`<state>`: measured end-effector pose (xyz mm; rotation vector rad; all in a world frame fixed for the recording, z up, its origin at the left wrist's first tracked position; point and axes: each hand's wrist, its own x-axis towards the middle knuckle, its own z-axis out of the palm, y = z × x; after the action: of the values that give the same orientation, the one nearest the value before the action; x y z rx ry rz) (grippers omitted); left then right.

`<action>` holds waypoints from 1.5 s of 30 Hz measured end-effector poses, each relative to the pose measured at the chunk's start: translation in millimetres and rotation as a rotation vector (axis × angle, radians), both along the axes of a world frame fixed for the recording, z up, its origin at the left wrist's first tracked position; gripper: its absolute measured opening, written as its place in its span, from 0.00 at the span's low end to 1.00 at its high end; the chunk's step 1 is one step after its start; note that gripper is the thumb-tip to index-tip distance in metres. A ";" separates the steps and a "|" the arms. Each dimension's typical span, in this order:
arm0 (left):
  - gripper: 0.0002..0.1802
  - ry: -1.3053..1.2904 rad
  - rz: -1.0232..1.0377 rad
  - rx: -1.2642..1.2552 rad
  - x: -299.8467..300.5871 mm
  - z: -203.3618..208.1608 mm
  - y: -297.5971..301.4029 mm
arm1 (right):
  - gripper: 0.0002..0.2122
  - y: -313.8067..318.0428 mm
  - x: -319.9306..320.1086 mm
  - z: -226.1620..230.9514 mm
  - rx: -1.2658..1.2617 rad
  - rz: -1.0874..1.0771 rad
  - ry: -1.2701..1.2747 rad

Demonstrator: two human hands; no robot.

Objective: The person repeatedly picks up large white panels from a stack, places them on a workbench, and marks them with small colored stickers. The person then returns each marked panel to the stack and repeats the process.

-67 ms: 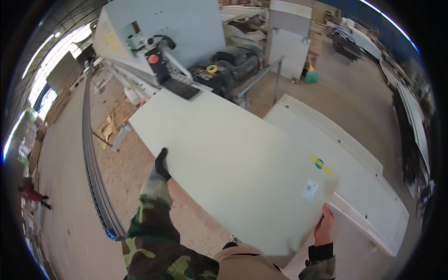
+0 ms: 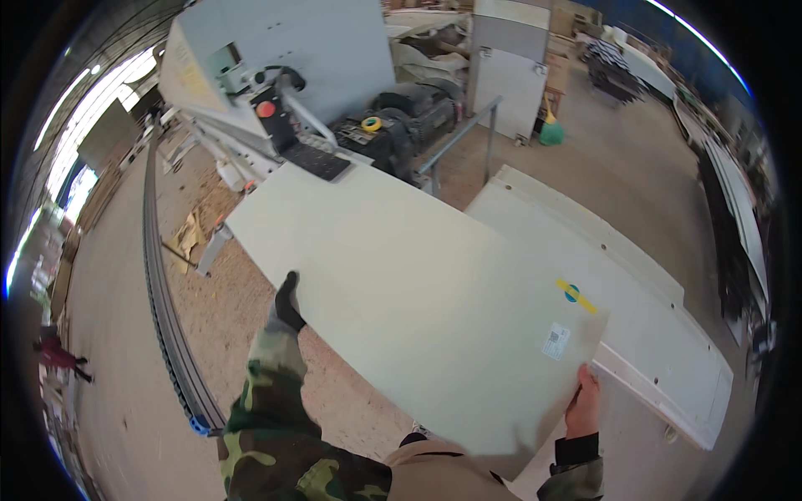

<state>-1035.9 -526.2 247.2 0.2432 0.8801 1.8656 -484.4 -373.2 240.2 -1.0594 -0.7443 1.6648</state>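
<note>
A large pale panel (image 2: 393, 275) slants across the middle, held between my two hands. My gloved left hand (image 2: 289, 305) grips its left long edge, thumb on top and the other fingers hidden beneath. With my bare right hand (image 2: 584, 402) I grasp the near right corner; its fingers are partly out of sight under the board. Close to that corner are a white label (image 2: 556, 341) and a blue round sticker on a yellow strip (image 2: 573, 294). The panel's far end meets the black plate (image 2: 317, 160) of a machine.
Beyond the panel stands a pale blue machine (image 2: 301, 50) with a red button (image 2: 266, 108) and dark motors (image 2: 418, 113). A white table (image 2: 618, 284) extends at right, beside a metal rail (image 2: 459, 134). A long track (image 2: 171, 326) runs along the left. Far left is another person (image 2: 58, 355).
The machine and its surroundings sit slightly farther left and higher in the picture. Both hands keep the same hold on the panel.
</note>
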 end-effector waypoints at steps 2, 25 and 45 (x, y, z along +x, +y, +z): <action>0.31 0.059 -0.056 0.057 33.2 2.7 -6.5 | 0.11 -2.0 28.0 2.7 -0.061 -0.045 -0.080; 0.36 -0.314 -0.974 -0.299 736.6 -43.3 106.3 | 0.17 -198.3 702.0 6.6 -0.413 -0.997 -0.671; 0.26 -0.520 -1.347 -0.504 1395.5 -91.9 380.6 | 0.14 -174.7 1199.5 31.7 -0.466 -1.486 -0.681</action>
<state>359.7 -145.6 155.3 -0.0051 0.5279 0.3859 715.1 -547.9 271.9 -1.8548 0.1790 0.1407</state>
